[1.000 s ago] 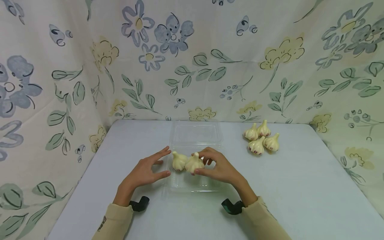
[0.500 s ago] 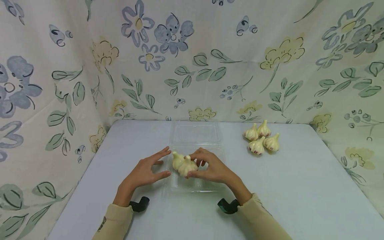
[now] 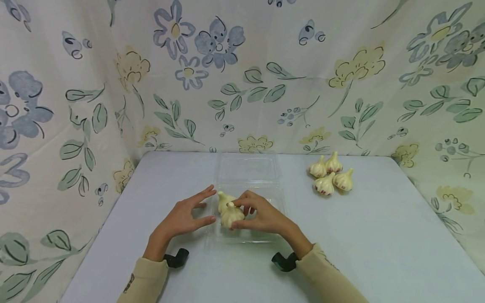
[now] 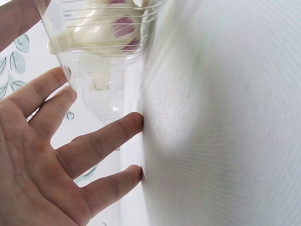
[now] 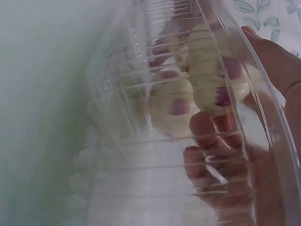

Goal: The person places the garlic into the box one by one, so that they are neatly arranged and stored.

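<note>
A clear plastic clamshell container lies opened on the table, its lid folded back toward the curtain. My right hand pinches a garlic bulb between thumb and fingers, stem up, over the left part of the base. Just behind it another garlic bulb sits in the base, partly covered by the held one. Through the container wall the right wrist view shows purple patches on the held bulb. At the container's left side my left hand is spread; in the left wrist view some fingertips meet the rim.
Several more garlic bulbs stand in a cluster at the back right of the white table. A floral curtain rises behind the table and along its left and right sides.
My right hand has carried its garlic bulb left and toward me, from beside the other bulb to in front of it. The left hand has stayed at the container's left side.
</note>
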`<state>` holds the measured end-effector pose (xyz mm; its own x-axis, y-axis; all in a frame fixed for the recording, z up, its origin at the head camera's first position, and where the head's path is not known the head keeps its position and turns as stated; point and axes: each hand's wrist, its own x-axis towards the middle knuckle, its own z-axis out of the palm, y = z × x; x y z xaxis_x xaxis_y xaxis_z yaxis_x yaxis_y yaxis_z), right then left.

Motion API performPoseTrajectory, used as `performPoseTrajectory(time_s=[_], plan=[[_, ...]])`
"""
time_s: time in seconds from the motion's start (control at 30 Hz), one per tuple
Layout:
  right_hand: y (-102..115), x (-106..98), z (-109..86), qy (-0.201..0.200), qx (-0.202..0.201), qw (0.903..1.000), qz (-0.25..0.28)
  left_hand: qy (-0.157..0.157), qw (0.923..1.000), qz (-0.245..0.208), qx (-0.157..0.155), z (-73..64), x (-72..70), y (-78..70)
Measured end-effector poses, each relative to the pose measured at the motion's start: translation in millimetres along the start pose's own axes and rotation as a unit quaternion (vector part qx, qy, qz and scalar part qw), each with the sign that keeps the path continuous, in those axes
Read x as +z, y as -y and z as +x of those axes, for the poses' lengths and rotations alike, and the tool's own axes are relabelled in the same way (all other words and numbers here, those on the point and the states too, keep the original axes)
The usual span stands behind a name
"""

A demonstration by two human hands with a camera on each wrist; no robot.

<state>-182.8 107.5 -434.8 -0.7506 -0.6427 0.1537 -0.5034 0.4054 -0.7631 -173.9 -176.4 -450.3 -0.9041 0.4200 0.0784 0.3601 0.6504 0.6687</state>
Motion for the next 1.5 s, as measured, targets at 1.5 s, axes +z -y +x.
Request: performPoseTrajectory(time_s=[1.5], plan=[[-8,23,2.6,0.052,0.024,0.9983,-0.003,-0.001,0.9999,0.007,0.012,0.9,0.7,-0.3]])
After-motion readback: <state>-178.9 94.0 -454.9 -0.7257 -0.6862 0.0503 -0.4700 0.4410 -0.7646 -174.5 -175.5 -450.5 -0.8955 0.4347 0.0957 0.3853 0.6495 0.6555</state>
